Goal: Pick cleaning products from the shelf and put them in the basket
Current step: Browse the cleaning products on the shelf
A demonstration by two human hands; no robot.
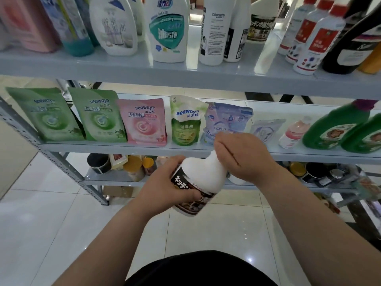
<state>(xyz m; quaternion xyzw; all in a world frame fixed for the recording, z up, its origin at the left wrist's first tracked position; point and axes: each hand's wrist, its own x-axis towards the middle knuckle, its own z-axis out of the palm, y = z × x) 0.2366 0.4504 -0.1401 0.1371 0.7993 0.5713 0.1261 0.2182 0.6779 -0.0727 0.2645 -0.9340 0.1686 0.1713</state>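
White floor tiles [41, 223] and a grey metal shelf unit [123, 67] make the background of this shop corner. One white bottle [201, 176] with a dark label is off the shelf and hangs in the air in front of the middle board [103, 146], between the two hands. Its long axis is tilted: the base points down toward the person and a little to the left, and the neck points up and to the right. The left hand [165, 188] wraps its fingers around the lower, labelled part. The right hand [241, 155] is closed over the neck and hides the cap. So both hands grip the bottle, the left one low and the right one high.

The basket is not in view, so I cannot tell to which side the bottle must travel. I judge that one hand would be enough to carry it.

On the middle board I count two green pouches [47, 114], one pink pouch [144, 122], one white-and-green pouch [186, 122], one blue pouch [228, 118], one small pale pouch [266, 129], one small pink bottle [294, 132] and two green bottles [336, 129]. On the upper board stands one twin bottle [260, 25] with a similar dark label, among many others that the picture edge cuts.
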